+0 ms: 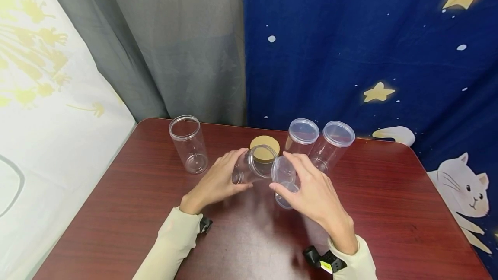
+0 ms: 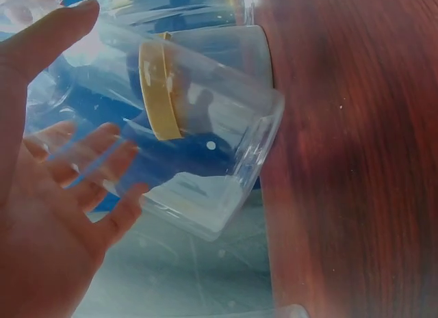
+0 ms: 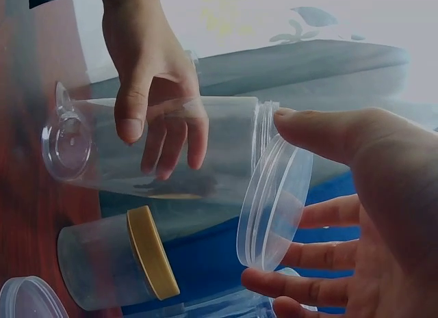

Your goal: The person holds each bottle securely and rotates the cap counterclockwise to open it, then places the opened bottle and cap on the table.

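Observation:
My left hand (image 1: 218, 178) grips a clear plastic jar (image 2: 205, 154) round its side, with the jar tilted and its open mouth towards the right hand. Between thumb and fingertips, my right hand (image 1: 317, 191) pinches a clear lid (image 3: 277, 202) by its edge. The lid stands at an angle to the mouth, its upper edge right at the threaded rim in the right wrist view. A second clear lid (image 1: 285, 202) lies on the table just below the right hand's fingers.
Behind the hands stands a shorter jar with a gold lid (image 1: 264, 141). Two tall jars with clear lids (image 1: 304, 131) (image 1: 339, 134) stand at the back right, partly hidden by the right hand. A lidless tall jar (image 1: 189, 148) stands back left on the reddish-brown table (image 1: 128, 211), before curtains.

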